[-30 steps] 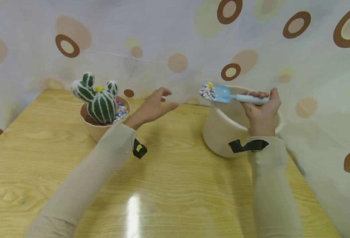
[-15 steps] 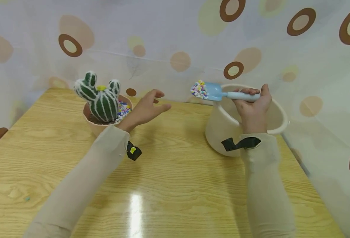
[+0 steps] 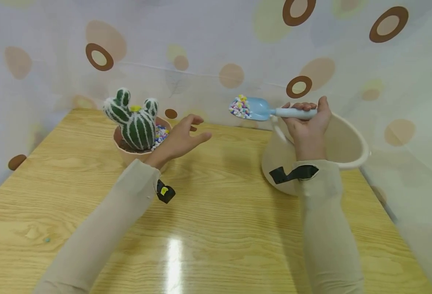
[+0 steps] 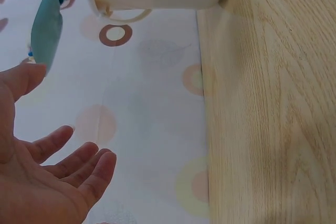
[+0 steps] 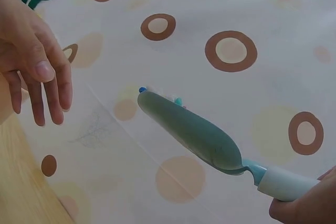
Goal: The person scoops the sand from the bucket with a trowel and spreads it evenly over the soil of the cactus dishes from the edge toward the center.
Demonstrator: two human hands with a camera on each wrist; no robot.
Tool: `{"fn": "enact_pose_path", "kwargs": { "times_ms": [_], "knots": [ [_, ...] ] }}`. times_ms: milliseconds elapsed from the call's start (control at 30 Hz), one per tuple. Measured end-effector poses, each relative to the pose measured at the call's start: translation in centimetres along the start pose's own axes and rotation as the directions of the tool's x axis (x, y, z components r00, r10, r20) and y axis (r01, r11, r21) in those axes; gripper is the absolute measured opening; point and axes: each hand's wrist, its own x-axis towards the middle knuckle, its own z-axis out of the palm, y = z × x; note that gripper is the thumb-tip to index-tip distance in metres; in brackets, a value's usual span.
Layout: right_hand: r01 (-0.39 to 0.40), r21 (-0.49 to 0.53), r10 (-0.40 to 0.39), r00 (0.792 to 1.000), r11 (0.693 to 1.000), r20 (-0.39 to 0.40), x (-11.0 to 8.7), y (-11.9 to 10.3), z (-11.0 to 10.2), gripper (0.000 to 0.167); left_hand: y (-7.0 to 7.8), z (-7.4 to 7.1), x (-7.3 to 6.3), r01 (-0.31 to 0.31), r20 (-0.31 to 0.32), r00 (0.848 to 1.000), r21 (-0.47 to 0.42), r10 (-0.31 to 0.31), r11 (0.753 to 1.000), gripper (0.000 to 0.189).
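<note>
Blue scoop [image 3: 263, 109], pale handle, in the right hand [image 3: 309, 126]

Scoop: raised above the table [image 3: 219, 212], blade between potted cactus [image 3: 139, 130] and cream bucket [image 3: 280, 153], nearer the bucket. Load: mixed coloured pebbles [image 3: 240, 107], mostly hidden behind the blade in the right wrist view. Bucket: part of near wall covered by the right sleeve [image 3: 324, 216]; floor out of sight; cut off at top in the left wrist view. Pot [image 3: 126, 157]: right side partly covered by the left hand [image 3: 181, 139]; further pebbles beside the cactus.

Right hand: palm side to the head camera, fingers wrapped round the handle. Left hand: held out beside the pot, thumb apart, fingers loosely bent and slightly spread, gripping nothing.

Left strap [image 3: 169, 196]: black; yellow mark, too small to make out.
</note>
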Motion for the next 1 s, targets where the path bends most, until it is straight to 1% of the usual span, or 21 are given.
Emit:
{"fn": "enact_pose_path", "kwargs": {
  "times_ms": [167, 433, 700, 833, 1000],
  "knots": [
    [-0.013, -0.012, 0.013, 1.0, 1.0, -0.008, 0.1, 1.0, 0.2, 0.054, -0.3, -0.2, -0.3, -0.001, -0.008, 1.0, -0.013, 0.001, 1.0, 0.06],
    [-0.005, -0.02, 0.005, 1.0, 1.0, -0.002, 0.5, 2.2, 0.3, 0.051, -0.1, -0.1, -1.0, -0.037, -0.02, 0.999, -0.015, 0.037, 0.999, 0.056],
    [-0.017, -0.035, 0.018, 1.0, 0.999, 0.019, 0.9, 3.9, 0.2, 0.049, 0.0, -0.1, -1.7, -0.035, -0.013, 0.999, -0.03, 0.035, 0.999, 0.056],
    [-0.036, -0.035, 0.037, 0.999, 0.999, 0.022, 1.1, 4.8, 0.2, 0.05, -0.2, -0.3, -2.1, -0.029, -0.02, 0.999, -0.016, 0.029, 0.999, 0.056],
    [-0.042, -0.051, 0.043, 0.999, 0.998, 0.022, 1.4, 6.0, 0.1, 0.051, -0.7, -0.3, -2.8, -0.012, -0.024, 1.0, -0.035, 0.011, 0.999, 0.054]
  ]
}}
